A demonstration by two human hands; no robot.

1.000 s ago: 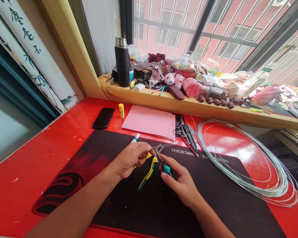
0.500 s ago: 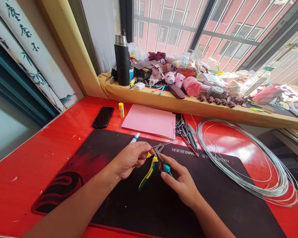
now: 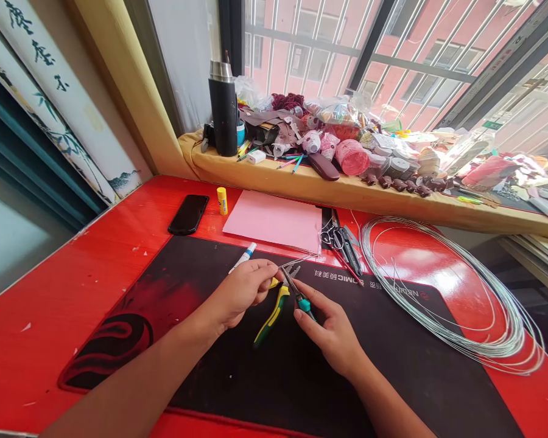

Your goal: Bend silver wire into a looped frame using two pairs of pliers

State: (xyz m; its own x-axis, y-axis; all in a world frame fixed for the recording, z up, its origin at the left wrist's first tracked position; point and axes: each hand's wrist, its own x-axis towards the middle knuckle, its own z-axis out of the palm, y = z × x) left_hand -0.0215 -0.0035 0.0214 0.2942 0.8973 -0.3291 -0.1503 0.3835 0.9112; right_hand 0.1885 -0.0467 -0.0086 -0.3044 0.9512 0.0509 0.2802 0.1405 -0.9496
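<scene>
My left hand (image 3: pixel 244 291) is closed in a pinch on a short piece of thin wire (image 3: pixel 296 263) over the black desk mat (image 3: pixel 187 340). Right beside it, my right hand (image 3: pixel 329 331) grips small teal-handled pliers (image 3: pixel 299 295), whose jaws meet the wire close to my left fingertips. Yellow-and-green pliers (image 3: pixel 270 316) lie on the mat between both hands, their upper end under my left hand. A white pen (image 3: pixel 243 257) lies just behind my left hand.
A big coil of wire (image 3: pixel 442 286) lies on the red table (image 3: pixel 73 267) at right. Scissors and tools (image 3: pixel 342 240), pink paper (image 3: pixel 276 220), a glue stick (image 3: pixel 221 201) and a phone (image 3: pixel 189 214) sit behind the mat. The window ledge (image 3: pixel 347 191) holds a black flask (image 3: pixel 223 115) and craft clutter.
Both hands and the wire have shifted very slightly up and left in view; the grips are the same.
</scene>
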